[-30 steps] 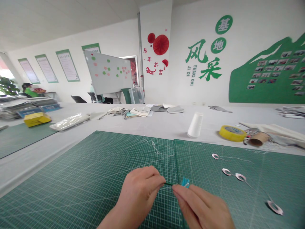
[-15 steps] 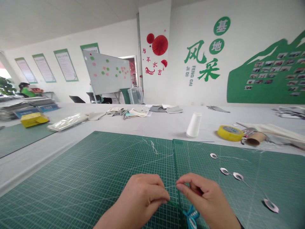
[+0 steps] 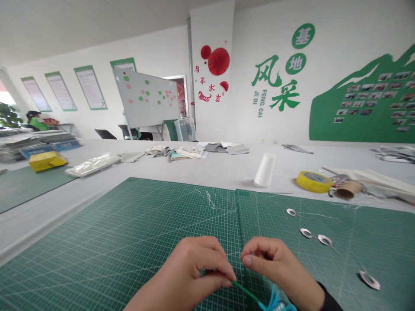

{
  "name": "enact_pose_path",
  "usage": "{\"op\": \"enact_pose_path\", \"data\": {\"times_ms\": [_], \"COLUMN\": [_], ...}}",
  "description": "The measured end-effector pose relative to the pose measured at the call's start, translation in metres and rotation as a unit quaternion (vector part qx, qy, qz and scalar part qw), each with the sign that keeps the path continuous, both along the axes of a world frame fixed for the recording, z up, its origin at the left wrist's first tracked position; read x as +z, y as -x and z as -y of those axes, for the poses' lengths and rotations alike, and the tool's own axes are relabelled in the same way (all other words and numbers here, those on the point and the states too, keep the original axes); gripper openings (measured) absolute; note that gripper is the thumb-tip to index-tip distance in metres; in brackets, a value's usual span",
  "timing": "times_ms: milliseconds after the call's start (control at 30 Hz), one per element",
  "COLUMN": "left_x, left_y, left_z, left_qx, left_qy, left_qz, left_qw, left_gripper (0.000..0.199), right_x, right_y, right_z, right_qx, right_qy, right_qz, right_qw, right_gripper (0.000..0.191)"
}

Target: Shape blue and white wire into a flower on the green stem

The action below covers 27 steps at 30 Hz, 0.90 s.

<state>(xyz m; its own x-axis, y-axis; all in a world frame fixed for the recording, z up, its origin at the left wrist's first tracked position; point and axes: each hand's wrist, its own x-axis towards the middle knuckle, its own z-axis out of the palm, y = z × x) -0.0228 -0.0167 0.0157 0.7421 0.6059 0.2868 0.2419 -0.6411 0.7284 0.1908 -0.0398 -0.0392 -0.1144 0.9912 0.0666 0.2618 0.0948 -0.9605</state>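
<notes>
My left hand (image 3: 197,274) pinches the end of a thin green stem (image 3: 246,291) between thumb and forefinger. The stem slants down to the right into a bundle of turquoise-blue loops (image 3: 275,301), which the bottom edge of the picture partly cuts off. Beside it, a little to the right, my right hand (image 3: 275,265) is closed in a pinch. Whatever lies between those fingertips is too fine to make out. Both hands are over the seam of two green cutting mats (image 3: 155,224). White oval rings with threads, one ring (image 3: 324,240) among them, lie to the right.
A white thread cone (image 3: 265,170) stands behind the mats. Yellow tape (image 3: 314,181) and a brown cardboard tube (image 3: 348,189) lie right of it. Loose white thread (image 3: 210,201) rests on the mat. Fabric pieces (image 3: 191,151) and a yellow box (image 3: 47,161) sit farther back.
The green stem and blue loops have shifted right and down, and more of the stem shows. My left fingertips moved slightly down and right; the right hand turned a little, still pinched.
</notes>
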Motion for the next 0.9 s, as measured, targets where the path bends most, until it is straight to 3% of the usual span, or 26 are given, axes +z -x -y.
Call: {"op": "enact_pose_path", "data": {"times_ms": [167,367,467,700,900], "left_x": [-0.003,-0.013,-0.016,-0.021,-0.025], "left_y": [-0.002,-0.004,-0.005,-0.004,-0.005], "left_z": [-0.002,-0.008,-0.010,-0.008,-0.007], "left_qx": [0.075,0.176,0.205,0.221,0.206], "left_qy": [0.052,0.071,0.079,-0.013,-0.121], "left_qz": [0.084,0.103,0.099,0.068,0.029], "left_qw": [0.992,0.976,0.971,0.973,0.971], "left_gripper": [0.017,0.012,0.011,0.014,0.020], "right_x": [-0.002,-0.008,-0.012,-0.016,-0.010], "right_y": [0.011,0.030,0.038,0.043,0.042], "right_z": [-0.001,0.007,0.015,0.023,0.025], "right_qx": [0.023,0.002,-0.020,-0.018,-0.061], "right_qy": [0.020,-0.018,-0.061,-0.280,-0.397], "right_qz": [-0.024,0.006,0.072,0.229,0.296], "right_qw": [0.999,1.000,0.995,0.932,0.867], "right_gripper": [0.034,0.019,0.020,0.019,0.020]}}
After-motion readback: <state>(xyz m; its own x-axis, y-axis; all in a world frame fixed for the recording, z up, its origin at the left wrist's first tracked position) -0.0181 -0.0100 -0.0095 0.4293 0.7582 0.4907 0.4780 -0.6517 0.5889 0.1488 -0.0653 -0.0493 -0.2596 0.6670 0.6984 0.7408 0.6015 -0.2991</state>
